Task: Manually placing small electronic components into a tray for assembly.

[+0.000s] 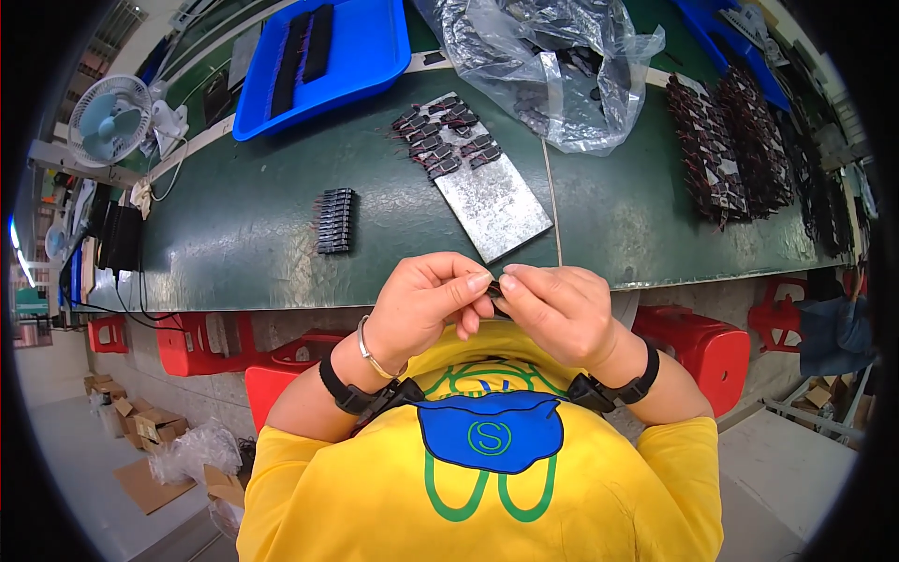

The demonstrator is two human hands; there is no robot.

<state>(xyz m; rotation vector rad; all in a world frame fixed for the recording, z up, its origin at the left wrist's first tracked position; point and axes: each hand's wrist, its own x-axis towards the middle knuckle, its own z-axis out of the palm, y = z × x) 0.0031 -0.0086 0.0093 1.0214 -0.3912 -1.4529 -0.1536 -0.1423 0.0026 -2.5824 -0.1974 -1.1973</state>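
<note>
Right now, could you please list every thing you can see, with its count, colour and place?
small dark part: one, black, pinched between both hands' fingertips
metal plate: one, grey, centre of bench, small black parts on its far end
stack of parts: one row, black, left of plate
tray: one, blue, far left
plastic bag: one, clear, far centre
piles of parts: several, black, right side
bench: one, green
fan: one, white, far left
stools: several, red, under bench
left hand: bracelet, black wrist strap
right hand: black wrist strap
</note>
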